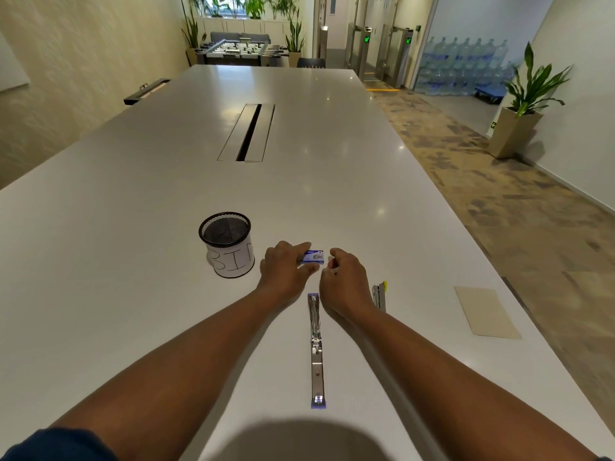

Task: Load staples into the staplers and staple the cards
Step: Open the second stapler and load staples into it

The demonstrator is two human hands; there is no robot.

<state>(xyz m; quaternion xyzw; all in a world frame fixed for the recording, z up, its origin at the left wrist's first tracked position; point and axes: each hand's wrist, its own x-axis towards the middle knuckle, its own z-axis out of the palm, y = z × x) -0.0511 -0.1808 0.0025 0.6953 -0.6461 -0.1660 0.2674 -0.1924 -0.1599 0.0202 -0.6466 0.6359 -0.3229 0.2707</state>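
We saw white table (166,201) | mesh bin (227,244) mid-table | opened stapler (317,351) by near edge | second stapler (379,296), tan card (486,311) toward right edge.

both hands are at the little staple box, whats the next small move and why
Probably slide a strip of staples out of the staple box. The left hand pinches the box while the right hand sits at its open end, fingers curled. The purple stapler already lies flipped open on the table, its channel waiting. Whether a strip is already out is too small to tell.
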